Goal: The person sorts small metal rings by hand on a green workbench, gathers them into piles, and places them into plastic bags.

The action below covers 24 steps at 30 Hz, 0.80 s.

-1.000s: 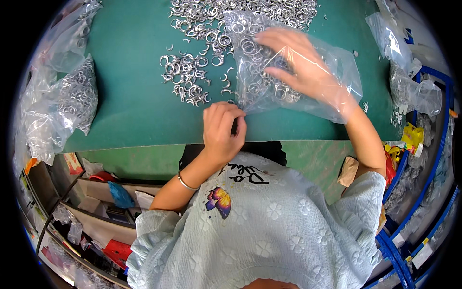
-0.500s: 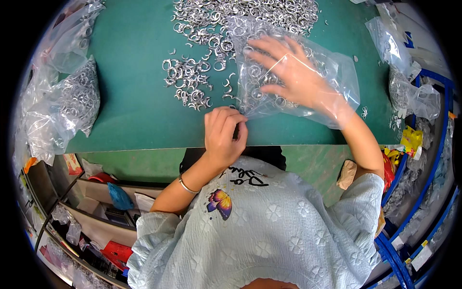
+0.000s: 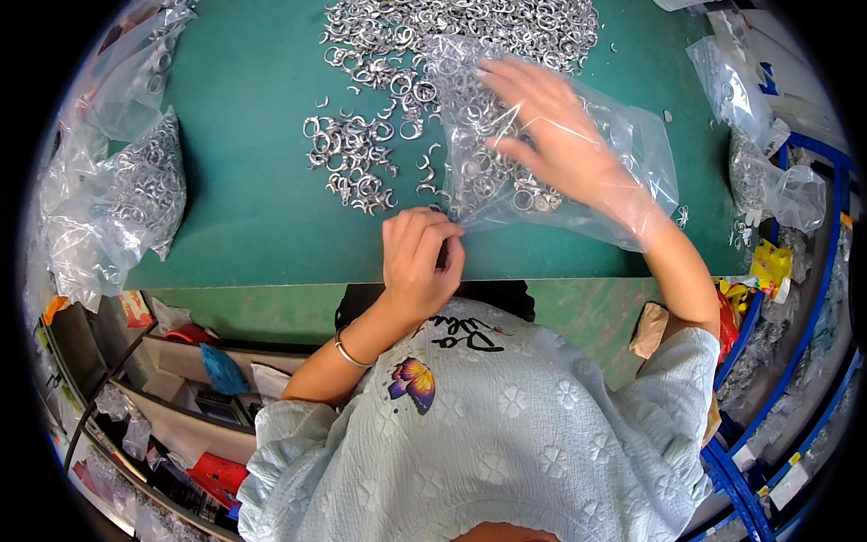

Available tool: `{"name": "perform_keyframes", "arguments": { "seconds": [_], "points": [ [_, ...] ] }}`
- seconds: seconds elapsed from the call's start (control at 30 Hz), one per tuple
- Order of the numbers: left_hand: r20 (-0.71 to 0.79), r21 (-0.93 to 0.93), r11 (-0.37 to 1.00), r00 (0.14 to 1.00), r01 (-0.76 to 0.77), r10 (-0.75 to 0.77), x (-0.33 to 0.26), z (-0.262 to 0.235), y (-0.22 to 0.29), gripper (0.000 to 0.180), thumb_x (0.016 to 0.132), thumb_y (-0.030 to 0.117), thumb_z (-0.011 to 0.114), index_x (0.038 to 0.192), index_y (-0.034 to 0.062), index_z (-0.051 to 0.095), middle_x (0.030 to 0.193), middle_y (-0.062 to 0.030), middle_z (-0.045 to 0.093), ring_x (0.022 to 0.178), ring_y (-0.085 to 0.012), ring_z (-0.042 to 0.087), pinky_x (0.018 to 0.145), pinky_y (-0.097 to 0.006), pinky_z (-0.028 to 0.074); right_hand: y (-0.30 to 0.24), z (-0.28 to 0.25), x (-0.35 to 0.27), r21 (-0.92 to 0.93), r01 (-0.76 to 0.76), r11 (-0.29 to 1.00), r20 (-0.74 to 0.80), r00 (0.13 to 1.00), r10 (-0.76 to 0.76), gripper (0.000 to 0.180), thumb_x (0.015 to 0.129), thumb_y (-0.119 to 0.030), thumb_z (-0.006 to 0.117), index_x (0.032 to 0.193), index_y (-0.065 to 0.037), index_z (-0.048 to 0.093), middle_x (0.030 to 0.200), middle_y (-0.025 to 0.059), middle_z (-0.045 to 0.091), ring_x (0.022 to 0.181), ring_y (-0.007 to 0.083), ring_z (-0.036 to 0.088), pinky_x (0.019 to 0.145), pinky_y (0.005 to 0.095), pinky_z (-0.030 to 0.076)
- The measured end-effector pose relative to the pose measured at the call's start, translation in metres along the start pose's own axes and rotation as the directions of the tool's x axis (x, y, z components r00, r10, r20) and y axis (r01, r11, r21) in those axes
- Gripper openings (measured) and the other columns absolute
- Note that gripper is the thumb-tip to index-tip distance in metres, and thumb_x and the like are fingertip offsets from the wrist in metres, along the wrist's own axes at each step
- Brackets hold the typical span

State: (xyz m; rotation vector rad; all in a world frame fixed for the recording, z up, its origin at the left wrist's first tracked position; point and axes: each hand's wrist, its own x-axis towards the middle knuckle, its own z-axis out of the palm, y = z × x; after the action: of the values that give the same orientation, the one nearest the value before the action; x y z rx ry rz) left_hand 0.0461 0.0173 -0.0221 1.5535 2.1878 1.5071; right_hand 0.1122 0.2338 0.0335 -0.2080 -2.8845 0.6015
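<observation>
A clear plastic bag (image 3: 623,154) lies on the green table (image 3: 253,199), with metal rings inside it. My right hand (image 3: 551,135) is inside the bag, fingers spread over the rings. My left hand (image 3: 417,257) pinches the bag's near corner at the table's front edge. Loose metal rings (image 3: 361,163) lie in a scatter just left of the bag, and a larger heap of rings (image 3: 470,23) sits at the far side.
Filled clear bags of rings (image 3: 135,190) pile at the table's left edge. More bags (image 3: 750,135) sit at the right, beside blue racking (image 3: 822,298). Open shelves with small items (image 3: 181,388) are below the table at the left.
My right hand has slid further into the bag and toward the far side. My left hand stays at the bag's corner.
</observation>
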Motion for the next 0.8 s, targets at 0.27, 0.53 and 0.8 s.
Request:
{"name": "perform_keyframes", "arguments": {
  "seconds": [0.27, 0.53, 0.8],
  "points": [
    [0.015, 0.024, 1.000, 1.000, 0.010, -0.011, -0.001, -0.002, 0.000, 0.026, 0.060, -0.010, 0.065, 0.079, 0.0051, 0.057, 0.079, -0.0078, 0.057, 0.078, -0.0259, 0.056, 0.071, -0.034, 0.037, -0.013, -0.008, -0.015, 0.089, 0.135, 0.987, 0.242, 0.958, -0.153, 0.054, 0.076, -0.020, 0.071, 0.125, -0.009, 0.050, 0.140, 0.0110, 0.041, 0.126, 0.0296, 0.041, 0.101, 0.0439, 0.035],
    [0.014, 0.009, 1.000, 1.000, 0.009, -0.009, 0.001, 0.000, 0.000, 0.026, 0.060, -0.009, 0.065, 0.080, 0.0053, 0.057, 0.079, -0.0075, 0.056, 0.078, -0.0260, 0.056, 0.071, -0.035, 0.037, -0.006, 0.004, 0.002, 0.064, -0.008, 0.998, 0.045, 0.999, 0.005, 0.052, 0.077, -0.021, 0.070, 0.124, -0.008, 0.050, 0.129, 0.0148, 0.049, 0.121, 0.0312, 0.046, 0.104, 0.0430, 0.034],
    [0.025, 0.028, 0.999, 0.999, 0.027, -0.027, 0.001, -0.003, 0.001, 0.026, 0.060, -0.009, 0.065, 0.080, 0.0053, 0.057, 0.079, -0.0075, 0.055, 0.077, -0.0260, 0.056, 0.072, -0.035, 0.037, -0.009, -0.009, -0.015, 0.183, 0.140, 0.973, 0.246, 0.952, -0.183, 0.050, 0.081, -0.020, 0.066, 0.127, -0.009, 0.049, 0.120, 0.0108, 0.057, 0.118, 0.0312, 0.049, 0.108, 0.0420, 0.030]
  ]
}}
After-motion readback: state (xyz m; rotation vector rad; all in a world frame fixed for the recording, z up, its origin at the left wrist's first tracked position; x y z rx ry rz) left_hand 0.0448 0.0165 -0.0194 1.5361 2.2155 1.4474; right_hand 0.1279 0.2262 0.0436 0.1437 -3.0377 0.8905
